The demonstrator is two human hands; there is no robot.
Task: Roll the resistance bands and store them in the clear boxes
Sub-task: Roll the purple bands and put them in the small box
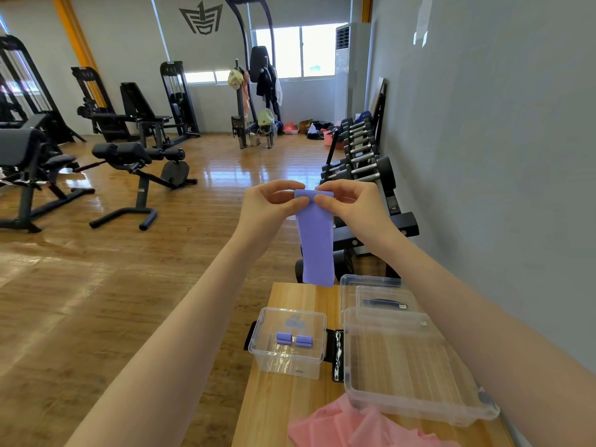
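Observation:
A purple resistance band (316,243) hangs straight down above the far end of the wooden table (290,401). My left hand (269,201) and my right hand (350,200) both pinch its top edge, held up at arm's length, thumbs toward me. Below them a small clear box (267,356) holds two rolled purple bands (294,339). A crumpled pink band (354,427) lies at the table's near edge.
A large clear box (412,411) lies at the right of the table, and another clear box (380,290) with a dark item stands behind it. A black strap (337,353) lies between boxes. A dumbbell rack (361,162) lines the right wall; gym machines stand left.

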